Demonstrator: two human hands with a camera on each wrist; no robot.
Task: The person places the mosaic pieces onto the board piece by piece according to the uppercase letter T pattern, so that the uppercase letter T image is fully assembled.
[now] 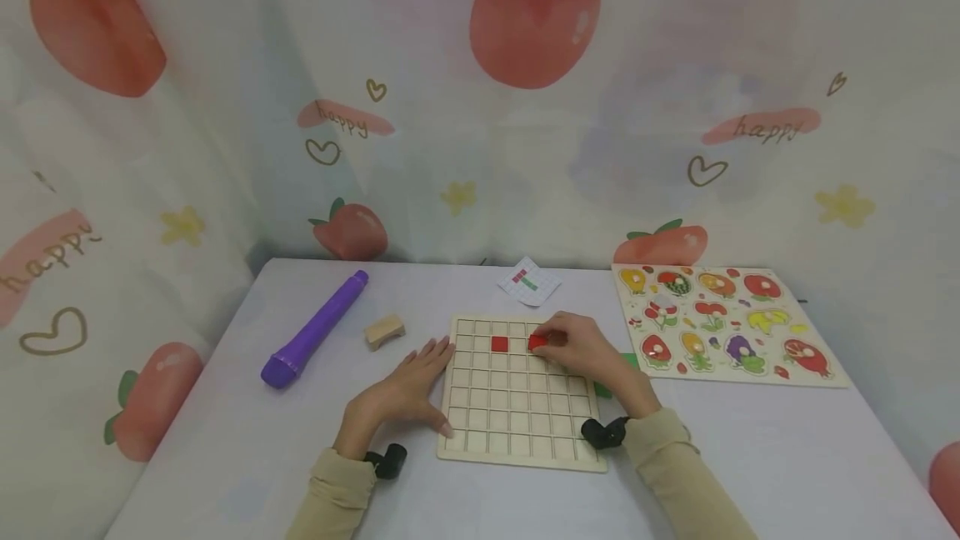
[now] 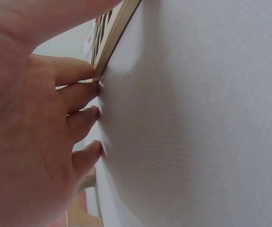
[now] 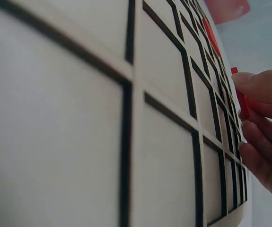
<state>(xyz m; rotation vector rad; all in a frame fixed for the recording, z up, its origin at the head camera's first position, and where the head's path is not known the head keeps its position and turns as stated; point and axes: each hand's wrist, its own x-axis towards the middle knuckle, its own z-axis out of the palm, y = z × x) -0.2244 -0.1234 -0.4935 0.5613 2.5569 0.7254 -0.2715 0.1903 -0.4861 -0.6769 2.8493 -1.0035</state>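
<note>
A wooden grid board [image 1: 517,402] lies on the white table, and one red square tile [image 1: 499,344] sits in a cell near its far edge. Over the far right part of the board, my right hand [image 1: 577,346] pinches a red square tile [image 3: 241,100] between thumb and fingers. That tile stands tilted on edge in the right wrist view; some red also shows behind it, partly hidden by the fingers. My left hand [image 1: 405,390] rests at the board's left edge with its fingers extended, thumb at the near left corner. The left wrist view shows its fingertips [image 2: 94,113] touching the table.
A card with a coloured grid pattern [image 1: 528,282] lies behind the board. Green pieces [image 1: 630,359] are partly hidden by the right arm. A fruit puzzle board [image 1: 727,323] lies at right; a purple toy microphone [image 1: 318,327] and a wooden arch block [image 1: 385,332] lie at left.
</note>
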